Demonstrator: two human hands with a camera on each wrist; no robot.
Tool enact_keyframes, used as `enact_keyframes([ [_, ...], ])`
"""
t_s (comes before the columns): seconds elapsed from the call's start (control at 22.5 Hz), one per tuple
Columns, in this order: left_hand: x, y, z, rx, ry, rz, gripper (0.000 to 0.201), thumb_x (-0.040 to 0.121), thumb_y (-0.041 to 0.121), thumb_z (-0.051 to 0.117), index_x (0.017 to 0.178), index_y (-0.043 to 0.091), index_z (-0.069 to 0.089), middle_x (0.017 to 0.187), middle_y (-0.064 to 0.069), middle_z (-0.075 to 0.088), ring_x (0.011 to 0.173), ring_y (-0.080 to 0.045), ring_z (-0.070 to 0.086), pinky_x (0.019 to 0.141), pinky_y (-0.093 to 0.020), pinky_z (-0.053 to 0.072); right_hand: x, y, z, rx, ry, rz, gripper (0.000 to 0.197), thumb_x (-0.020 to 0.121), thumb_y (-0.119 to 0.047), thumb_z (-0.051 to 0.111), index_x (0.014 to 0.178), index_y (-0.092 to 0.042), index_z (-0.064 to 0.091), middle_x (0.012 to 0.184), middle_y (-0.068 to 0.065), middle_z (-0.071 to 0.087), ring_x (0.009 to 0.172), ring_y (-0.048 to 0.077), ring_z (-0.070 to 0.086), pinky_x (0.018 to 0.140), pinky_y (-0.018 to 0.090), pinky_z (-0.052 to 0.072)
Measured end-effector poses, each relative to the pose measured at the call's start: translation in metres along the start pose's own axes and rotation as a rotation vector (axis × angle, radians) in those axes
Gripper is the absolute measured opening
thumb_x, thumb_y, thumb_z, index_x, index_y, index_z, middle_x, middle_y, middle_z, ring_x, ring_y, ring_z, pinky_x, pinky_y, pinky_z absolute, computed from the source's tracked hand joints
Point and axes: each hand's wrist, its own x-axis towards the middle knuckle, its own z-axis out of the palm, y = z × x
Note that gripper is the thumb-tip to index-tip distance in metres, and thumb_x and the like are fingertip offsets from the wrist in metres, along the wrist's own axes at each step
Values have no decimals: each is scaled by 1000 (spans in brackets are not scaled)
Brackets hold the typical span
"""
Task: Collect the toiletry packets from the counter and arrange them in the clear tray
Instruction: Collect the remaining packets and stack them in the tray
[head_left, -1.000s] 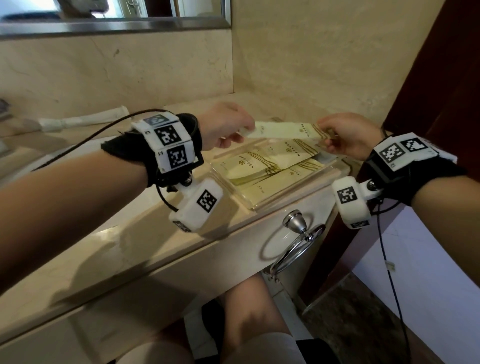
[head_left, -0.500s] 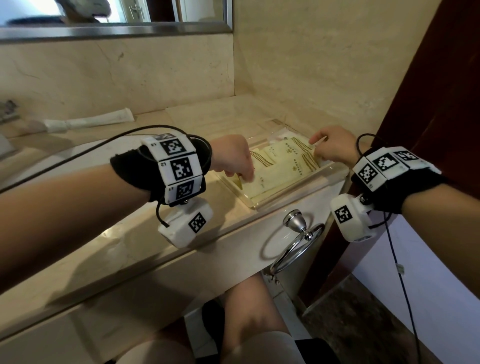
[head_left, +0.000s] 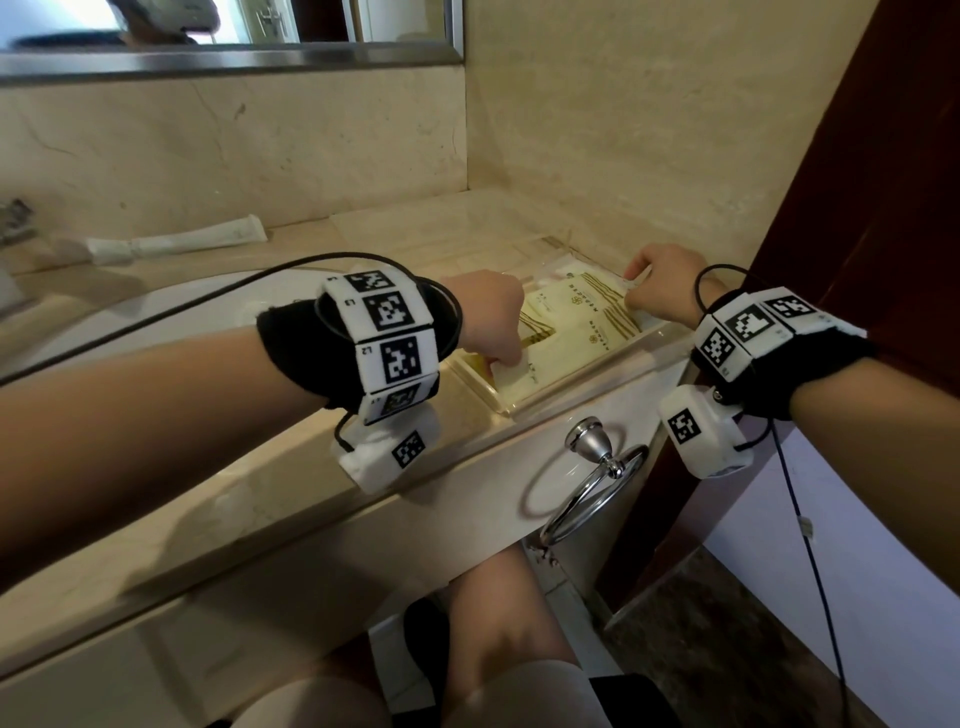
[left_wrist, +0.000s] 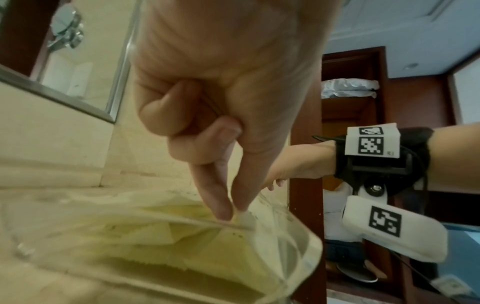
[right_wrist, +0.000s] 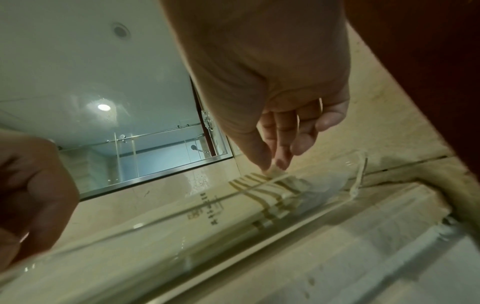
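So my left hand (left_wrist: 223, 115) has thumb and forefinger pinched on one end of the top packet (head_left: 558, 332), and my right hand (right_wrist: 275, 98) is pinching the opposite end the same way, other fingers loose. The packet sits flat inside the clear tray (head_left: 582, 387), on top of the other cream packets (left_wrist: 161, 236) stacked under it, so it's basically placed, I just haven't let go.

Out from the pinch, the tray wall is just beside both sets of fingertips, and the tray itself is right at the counter (head_left: 291, 499) edge, over the towel ring (head_left: 592, 483).

My worry: if one hand releases late, the thin film could drag with the fingers and skew the packet or ruffle the ones below. Also, knocking that near wall on the way out could nudge the tray toward the edge.
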Motion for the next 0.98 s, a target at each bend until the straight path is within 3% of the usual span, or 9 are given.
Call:
enact_keyframes([
  [0.13,-3,-2,-16,-8,35,10,23,88,23,58,74,10,70,66,3,63,59,-11,50,50,-18,36,-1,-2,-2,23,44,2,30,84,-7,57,114,-10,59,120,12,61,110,28,57,82,31,45],
  [0.27,-2,-4,-21,-55,78,52,18,91,19,53,97,12,69,90,-5,63,80,-19,54,63,-24,40,1,-4,-1,45,25,-25,29,86,-8,54,114,-11,60,120,11,61,107,26,57,79,29,42],
  [0.36,2,-4,-9,-47,72,99,35,95,26,48,128,17,54,126,-8,54,113,-24,51,87,-29,41,1,-6,5,49,-22,-47,30,86,-8,54,116,-13,60,123,10,59,97,22,54,75,27,40],
  [0.44,4,-5,9,5,4,118,55,97,36,40,148,19,28,154,-6,27,142,-26,25,113,-37,28,-1,-7,12,49,-58,-61,33,87,-8,52,118,-16,59,125,10,58,91,20,51,73,26,40],
  [0.49,5,-5,16,24,-26,110,61,98,39,37,151,18,17,160,-5,14,147,-25,14,118,-40,20,-2,-8,14,49,-61,-68,34,87,-8,52,119,-17,60,126,11,57,92,21,52,74,26,41],
  [0.58,7,-6,26,41,-86,53,69,98,47,29,153,16,1,162,-5,-3,149,-25,-1,121,-44,8,-2,-10,16,30,-65,-95,35,89,-11,51,122,-19,58,130,12,56,101,25,57,77,25,43],
  [0.71,8,-5,33,39,-157,-23,71,98,53,22,152,21,-10,161,-4,-14,148,-29,-11,118,-54,-3,2,-12,24,-16,-108,-152,42,90,-21,53,131,-19,51,129,12,56,107,28,59,84,32,48],
  [0.84,7,-4,34,-4,-186,-22,69,98,53,21,152,23,-12,160,-3,-17,148,-31,-11,116,-55,-2,6,-14,33,-106,-155,-180,47,92,-28,48,138,-20,44,136,14,51,119,30,51,94,35,45],
  [0.98,7,-5,35,-8,-194,-20,69,98,52,20,151,22,-13,160,-2,-18,148,-31,-10,116,-54,0,11,-17,40,-327,-222,-223,49,98,-30,32,146,-24,31,138,18,47,132,34,36,109,41,32],
])
